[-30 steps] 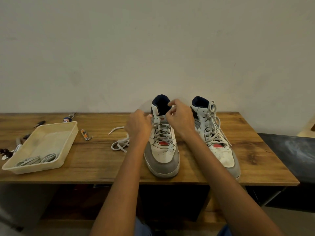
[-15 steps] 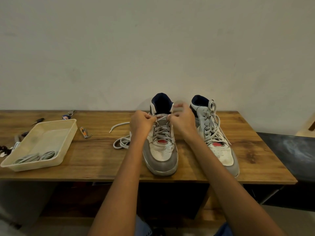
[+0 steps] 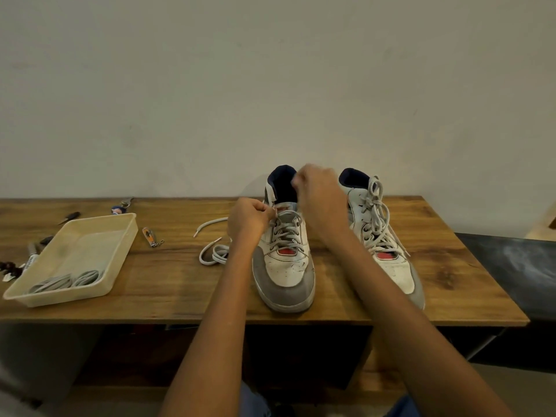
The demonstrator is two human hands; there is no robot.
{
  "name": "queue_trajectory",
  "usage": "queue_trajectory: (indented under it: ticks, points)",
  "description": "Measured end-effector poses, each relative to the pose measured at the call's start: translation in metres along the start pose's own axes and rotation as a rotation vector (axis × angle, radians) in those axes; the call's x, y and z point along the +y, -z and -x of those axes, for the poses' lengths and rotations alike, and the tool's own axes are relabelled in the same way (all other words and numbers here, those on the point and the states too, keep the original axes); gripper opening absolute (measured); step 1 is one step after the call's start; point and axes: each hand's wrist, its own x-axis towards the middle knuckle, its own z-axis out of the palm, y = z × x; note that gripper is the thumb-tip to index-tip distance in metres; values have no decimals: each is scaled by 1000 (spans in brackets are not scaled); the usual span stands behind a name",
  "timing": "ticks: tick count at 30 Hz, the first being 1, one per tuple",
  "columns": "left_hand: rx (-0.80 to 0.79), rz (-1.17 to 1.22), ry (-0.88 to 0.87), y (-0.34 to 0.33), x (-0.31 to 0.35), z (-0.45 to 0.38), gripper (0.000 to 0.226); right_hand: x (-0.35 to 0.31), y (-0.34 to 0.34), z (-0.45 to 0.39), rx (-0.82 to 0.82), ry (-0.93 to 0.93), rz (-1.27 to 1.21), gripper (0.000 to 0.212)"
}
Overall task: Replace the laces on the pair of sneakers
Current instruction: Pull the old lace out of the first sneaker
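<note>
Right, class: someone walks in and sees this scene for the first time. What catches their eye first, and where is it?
First, the two hands at the centre sneaker: the left hand pinches its lace by the top eyelets, and the right hand is raised at its collar. Next, the second sneaker to its right, laced, and a loose lace lying on the wooden table. At far left, a cream tray holds coiled laces.

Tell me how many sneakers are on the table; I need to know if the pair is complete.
2. One sneaker stands mid-table under both hands; the other sneaker stands just right of it, fully laced. The table shows no others.
</note>
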Motion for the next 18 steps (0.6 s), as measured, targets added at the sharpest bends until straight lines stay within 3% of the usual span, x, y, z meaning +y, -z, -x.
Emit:
queue_trajectory:
  ticks: [2,4,7,11,13,16,18]
  points:
    - [-3,14,-1,-1,0,-1,23,-10,-18,15,-225,149,207,19]
    - [15,43,-1,-1,0,0,25,-13,-34,27,-324,216,315,19]
    - [13,29,2,-1,-2,2,17,-4,-33,21,-216,118,211,15]
    - [7,48,12,1,-5,1,12,12,-16,12,26,-244,-34,17]
    - [3,62,19,0,-5,1,13,10,-17,15,5,-100,118,21]
    - [3,24,22,-2,-3,1,12,0,-26,21,-153,220,313,26]
    - [4,4,21,-2,-3,0,15,-4,-34,23,-243,270,402,22]
